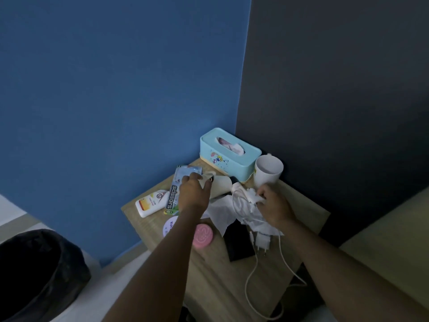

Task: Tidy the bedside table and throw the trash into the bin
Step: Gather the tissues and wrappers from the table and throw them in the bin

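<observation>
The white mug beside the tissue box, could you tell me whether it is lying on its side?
No, the white mug stands upright on the bedside table, its open mouth facing up, right of the tissue box.

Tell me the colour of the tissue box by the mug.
Light turquoise tissue box with a cream base, clearest in the head view.

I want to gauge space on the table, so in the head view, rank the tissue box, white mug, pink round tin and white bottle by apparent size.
1. tissue box
2. white mug
3. white bottle
4. pink round tin

The mug and bottle look close, so their order is unsure.
</observation>
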Tool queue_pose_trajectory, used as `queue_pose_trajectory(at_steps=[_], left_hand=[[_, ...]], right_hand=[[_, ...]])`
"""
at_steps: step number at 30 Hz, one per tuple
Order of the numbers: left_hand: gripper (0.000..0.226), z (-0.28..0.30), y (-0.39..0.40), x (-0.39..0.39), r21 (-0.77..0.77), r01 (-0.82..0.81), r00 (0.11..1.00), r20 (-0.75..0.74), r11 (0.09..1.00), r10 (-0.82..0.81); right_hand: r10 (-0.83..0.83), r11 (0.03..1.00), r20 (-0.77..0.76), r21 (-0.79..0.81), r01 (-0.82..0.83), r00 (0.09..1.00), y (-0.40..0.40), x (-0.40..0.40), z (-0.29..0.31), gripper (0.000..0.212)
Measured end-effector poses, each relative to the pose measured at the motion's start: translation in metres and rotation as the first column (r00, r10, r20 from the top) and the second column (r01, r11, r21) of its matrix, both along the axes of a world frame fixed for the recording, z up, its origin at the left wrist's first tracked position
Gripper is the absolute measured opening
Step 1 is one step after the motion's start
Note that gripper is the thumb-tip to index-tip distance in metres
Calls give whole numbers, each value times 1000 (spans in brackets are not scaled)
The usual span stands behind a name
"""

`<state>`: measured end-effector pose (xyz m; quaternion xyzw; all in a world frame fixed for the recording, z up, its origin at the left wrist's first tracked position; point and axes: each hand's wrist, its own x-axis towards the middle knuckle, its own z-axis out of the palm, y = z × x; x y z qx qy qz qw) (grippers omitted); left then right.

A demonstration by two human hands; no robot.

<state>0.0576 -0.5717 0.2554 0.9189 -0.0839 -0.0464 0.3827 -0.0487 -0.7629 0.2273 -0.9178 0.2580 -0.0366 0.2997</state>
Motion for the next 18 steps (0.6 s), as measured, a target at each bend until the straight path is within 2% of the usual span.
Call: queue_pose_trajectory(at_steps=[4, 7, 11, 18], left_hand=[[40, -12, -6, 4, 19, -8, 1000, -16, 1000, 8], [38, -17, -8, 5, 5, -8, 1000, 5, 1000, 8], [33, -18, -13, 6, -24, -6, 1000, 19, 1000, 7], [28, -19, -10, -5, 26, 60, 997, 54, 998, -62]], right_hand=[[131, 986, 21, -103, -128, 991, 4, -1, -12, 26], [223, 957, -20, -187, -223, 975, 8, 3, -13, 30], [252, 944, 56, -235, -232, 966, 16, 5, -7, 37], [245, 929, 10, -289, -232, 969, 28, 3, -6, 38]])
